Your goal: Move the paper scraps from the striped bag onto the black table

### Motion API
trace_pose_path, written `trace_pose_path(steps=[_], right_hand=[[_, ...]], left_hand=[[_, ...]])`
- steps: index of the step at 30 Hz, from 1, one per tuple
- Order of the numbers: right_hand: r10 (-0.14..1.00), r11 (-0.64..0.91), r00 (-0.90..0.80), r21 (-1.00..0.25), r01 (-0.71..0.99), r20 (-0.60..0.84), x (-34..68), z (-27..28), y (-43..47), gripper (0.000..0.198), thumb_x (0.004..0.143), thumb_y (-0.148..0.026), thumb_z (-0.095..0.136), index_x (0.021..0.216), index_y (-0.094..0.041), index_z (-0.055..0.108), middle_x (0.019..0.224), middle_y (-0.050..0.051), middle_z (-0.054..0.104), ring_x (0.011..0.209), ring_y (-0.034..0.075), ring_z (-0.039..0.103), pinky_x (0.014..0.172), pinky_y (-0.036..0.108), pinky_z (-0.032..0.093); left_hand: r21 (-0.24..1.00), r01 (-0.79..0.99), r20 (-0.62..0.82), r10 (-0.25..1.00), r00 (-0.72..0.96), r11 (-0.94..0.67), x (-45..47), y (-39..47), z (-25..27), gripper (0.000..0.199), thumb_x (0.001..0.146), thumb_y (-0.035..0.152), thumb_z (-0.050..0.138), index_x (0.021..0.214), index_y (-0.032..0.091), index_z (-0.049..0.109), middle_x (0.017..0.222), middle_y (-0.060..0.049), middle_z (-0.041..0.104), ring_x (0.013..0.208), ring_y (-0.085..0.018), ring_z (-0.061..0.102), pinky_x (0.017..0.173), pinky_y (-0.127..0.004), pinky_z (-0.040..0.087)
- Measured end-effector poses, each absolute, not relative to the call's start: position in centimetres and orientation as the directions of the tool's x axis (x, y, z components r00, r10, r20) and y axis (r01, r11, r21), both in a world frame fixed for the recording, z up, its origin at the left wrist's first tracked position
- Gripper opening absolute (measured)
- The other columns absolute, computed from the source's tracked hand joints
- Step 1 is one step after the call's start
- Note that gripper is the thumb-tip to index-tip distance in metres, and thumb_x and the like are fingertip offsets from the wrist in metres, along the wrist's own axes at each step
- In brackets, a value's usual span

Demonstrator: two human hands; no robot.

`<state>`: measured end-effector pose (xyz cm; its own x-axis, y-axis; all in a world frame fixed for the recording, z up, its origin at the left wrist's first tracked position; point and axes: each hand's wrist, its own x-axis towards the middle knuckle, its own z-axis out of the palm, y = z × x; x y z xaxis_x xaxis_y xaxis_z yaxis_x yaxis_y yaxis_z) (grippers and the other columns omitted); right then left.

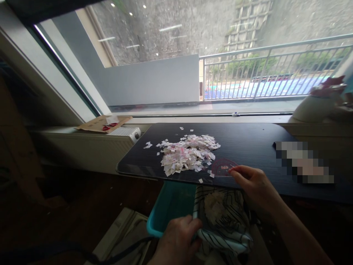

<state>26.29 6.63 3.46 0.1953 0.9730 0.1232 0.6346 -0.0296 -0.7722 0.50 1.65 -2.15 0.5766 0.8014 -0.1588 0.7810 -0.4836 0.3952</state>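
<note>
A heap of small cut paper pieces point(180, 156) lies on the dark table point(242, 138). At the front edge, my right hand point(249, 178) pinches the corner of a clear, half-round protractor point(224, 167) with pinkish markings, flat on the tabletop beside the heap. Below the table, my left hand point(182, 233) is closed on the near rim of a striped cloth bag point(237, 235), its fingertips partly hidden. More pale scraps point(216, 208) sit inside the bag. A teal plastic bin point(157, 221) stands just left of it, under the table's edge.
A radiator point(82, 147) stands left of the table, with a brown paper sheet point(93, 123) and red-handled scissors point(109, 126) on top. At the table's right lies a blurred-out object point(306, 163). A white figurine point(311, 105) stands on the right windowsill.
</note>
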Motion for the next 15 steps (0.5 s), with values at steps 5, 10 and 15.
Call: trace_pose_path(steps=[5,10,15], right_hand=[[0.951,-0.036,0.263,-0.789,0.613,0.162,26.1,3.2,6.8,0.035,0.078,-0.045,0.053,0.087,-0.018,0.072,0.071,0.003,0.070,0.066,0.019,0.062,0.060,0.027,0.043],[0.971,0.015,0.175,-0.778,0.628,0.160,24.5,3.0,7.0,0.032,0.080,-0.042,0.053,0.087,-0.018,0.072,0.073,0.003,0.071,0.066,0.018,0.062,0.061,0.027,0.043],[0.972,0.034,0.165,-0.796,0.605,0.167,24.0,3.1,6.5,0.031,0.080,-0.042,0.053,0.088,-0.018,0.072,0.074,0.003,0.071,0.067,0.018,0.063,0.061,0.026,0.044]], left_hand=[[0.408,0.722,-0.165,0.733,0.660,-0.559,2.3,1.7,-1.4,0.022,0.075,0.017,0.065,0.096,0.022,0.062,0.088,-0.002,0.065,0.082,-0.021,0.062,0.069,-0.027,0.043],[0.406,0.714,-0.151,0.729,0.668,-0.570,2.6,1.7,-1.5,0.022,0.075,0.019,0.065,0.097,0.022,0.062,0.087,-0.002,0.065,0.080,-0.021,0.062,0.065,-0.026,0.042],[0.420,0.714,-0.146,0.734,0.663,-0.560,2.5,1.6,-1.3,0.024,0.074,0.017,0.066,0.096,0.022,0.061,0.089,-0.001,0.065,0.082,-0.020,0.062,0.067,-0.026,0.042]])
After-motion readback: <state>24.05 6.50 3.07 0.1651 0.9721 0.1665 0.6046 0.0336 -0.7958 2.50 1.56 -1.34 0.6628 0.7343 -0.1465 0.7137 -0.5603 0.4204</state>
